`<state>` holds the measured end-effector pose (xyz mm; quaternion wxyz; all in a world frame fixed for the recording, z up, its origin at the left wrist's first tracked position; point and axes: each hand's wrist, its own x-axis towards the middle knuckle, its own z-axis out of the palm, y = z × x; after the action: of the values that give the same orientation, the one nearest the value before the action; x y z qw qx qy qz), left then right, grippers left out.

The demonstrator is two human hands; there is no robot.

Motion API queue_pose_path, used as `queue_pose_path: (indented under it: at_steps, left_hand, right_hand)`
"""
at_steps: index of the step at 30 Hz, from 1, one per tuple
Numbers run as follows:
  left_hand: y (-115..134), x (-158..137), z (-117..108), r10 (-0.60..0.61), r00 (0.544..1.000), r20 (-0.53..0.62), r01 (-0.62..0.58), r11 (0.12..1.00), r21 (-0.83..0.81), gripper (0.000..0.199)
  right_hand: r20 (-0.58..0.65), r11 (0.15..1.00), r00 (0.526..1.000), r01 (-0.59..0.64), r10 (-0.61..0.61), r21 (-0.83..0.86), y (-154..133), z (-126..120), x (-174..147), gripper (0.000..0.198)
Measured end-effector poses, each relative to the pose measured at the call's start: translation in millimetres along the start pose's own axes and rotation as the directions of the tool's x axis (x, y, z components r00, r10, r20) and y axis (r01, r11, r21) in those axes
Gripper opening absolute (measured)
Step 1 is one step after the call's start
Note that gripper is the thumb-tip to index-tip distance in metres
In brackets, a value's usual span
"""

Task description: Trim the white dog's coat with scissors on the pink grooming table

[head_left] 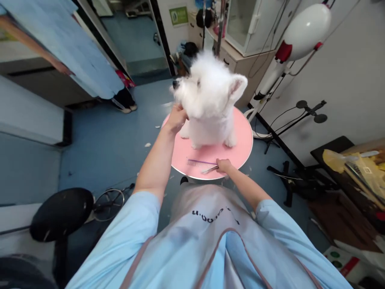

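A fluffy white dog [209, 90] sits on a round pink grooming table [243, 138], its head turned to the left. My left hand [178, 117] is closed at the dog's chin, gripping the fur below its muzzle; some fingertips are hidden in the coat. Low over the front of the table, my right hand [224, 165] is closed around a metal comb [200, 162] with a purple spine and a pair of scissors [209, 169]. Both tools point left, and the scissors lie below the comb. The dog's paws rest on the tabletop, behind the comb.
A white dryer [306, 32] on a stand rises at the right. A black stool [61, 214] is at lower left. Another person in a blue gown [69, 44] stands at upper left. Tufts of white fur [147, 145] dot the floor. Cabinets [231, 58] stand behind the table.
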<state>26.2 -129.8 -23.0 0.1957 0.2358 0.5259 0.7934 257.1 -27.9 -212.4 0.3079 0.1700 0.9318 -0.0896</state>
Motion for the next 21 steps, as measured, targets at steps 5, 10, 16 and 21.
queue_pose_path:
  at_steps: [5,10,16,21]
  left_hand:
    - [-7.4,7.1,-28.8,-0.131,0.991,0.026,0.115,0.939,0.324,0.014]
    - [-21.8,47.0,-41.5,0.08,0.927,-0.368,-0.013,0.983,0.183,0.013]
    - [-6.0,52.0,-29.0,0.291,0.933,-0.214,-0.251,0.948,0.195,0.031]
    - [18.8,17.2,-0.5,0.377,0.925,-0.044,-0.357,0.904,0.235,0.047]
  right_hand:
    - [0.013,0.996,0.999,0.038,-0.037,-0.079,13.6,-2.7,-8.6,0.035]
    - [-0.067,0.986,0.991,-0.125,0.118,-0.11,78.6,5.3,-60.3,0.034]
    - [-0.398,0.992,0.914,-0.113,0.081,-0.058,125.4,14.1,-114.5,0.035]
    - [-0.639,0.951,0.704,0.216,-0.309,-0.222,104.7,-71.6,-82.4,0.034]
